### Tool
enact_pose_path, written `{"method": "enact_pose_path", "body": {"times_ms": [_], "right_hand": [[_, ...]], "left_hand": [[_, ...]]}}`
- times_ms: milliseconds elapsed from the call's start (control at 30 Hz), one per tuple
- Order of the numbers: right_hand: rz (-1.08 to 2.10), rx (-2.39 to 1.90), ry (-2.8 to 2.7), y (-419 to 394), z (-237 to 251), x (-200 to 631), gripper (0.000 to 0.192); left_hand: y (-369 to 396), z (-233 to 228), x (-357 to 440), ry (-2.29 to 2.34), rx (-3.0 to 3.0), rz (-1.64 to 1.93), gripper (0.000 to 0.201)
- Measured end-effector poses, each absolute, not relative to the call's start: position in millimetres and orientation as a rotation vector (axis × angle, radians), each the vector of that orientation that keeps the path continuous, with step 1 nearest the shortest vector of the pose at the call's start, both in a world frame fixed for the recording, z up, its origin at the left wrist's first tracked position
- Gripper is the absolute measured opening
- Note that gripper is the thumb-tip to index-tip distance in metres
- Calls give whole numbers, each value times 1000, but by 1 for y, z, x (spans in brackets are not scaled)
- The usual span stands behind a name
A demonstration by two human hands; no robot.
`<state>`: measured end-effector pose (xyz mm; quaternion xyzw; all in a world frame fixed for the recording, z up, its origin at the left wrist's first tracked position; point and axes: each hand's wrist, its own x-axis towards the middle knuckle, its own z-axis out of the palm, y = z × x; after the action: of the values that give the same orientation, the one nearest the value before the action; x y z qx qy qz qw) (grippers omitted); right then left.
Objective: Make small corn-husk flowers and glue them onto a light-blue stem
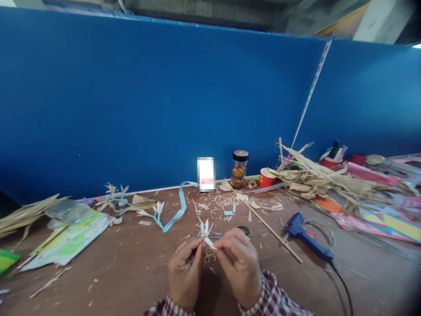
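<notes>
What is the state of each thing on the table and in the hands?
Left hand: closed on the straw flower.
Right hand: pinching the same flower.
Jar: upright, lid on.
Red paper cup: tilted.
Glue gun: lying down, cord attached.
Scissors: lying flat, partly hidden.
Blue ribbon: loose on the table.

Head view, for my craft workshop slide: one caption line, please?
Both hands pinch a small straw flower over a scrap-strewn table, blue glue gun alongside.
</notes>
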<state>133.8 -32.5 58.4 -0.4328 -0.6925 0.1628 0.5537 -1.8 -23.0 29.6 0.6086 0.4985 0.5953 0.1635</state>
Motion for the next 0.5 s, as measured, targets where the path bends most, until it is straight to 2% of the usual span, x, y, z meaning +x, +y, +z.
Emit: {"method": "enact_pose_path", "body": {"times_ms": [100, 333, 400, 500], "right_hand": [[395, -1025, -1625, -30, 58, 133, 10], [632, -1169, -1549, -41, 64, 133, 32], [693, -1192, -1623, -49, 65, 142, 23], [609, -1232, -1810, -59, 67, 171, 7]], "left_hand": [[-21, 27, -3, 1431, 1742, 1675, 12], [-16, 24, -10, 1560, 1767, 1601, 20], [-14, 23, -11, 1600, 1756, 1555, 23], [-13, 21, -10, 1647, 1732, 1527, 25]]}}
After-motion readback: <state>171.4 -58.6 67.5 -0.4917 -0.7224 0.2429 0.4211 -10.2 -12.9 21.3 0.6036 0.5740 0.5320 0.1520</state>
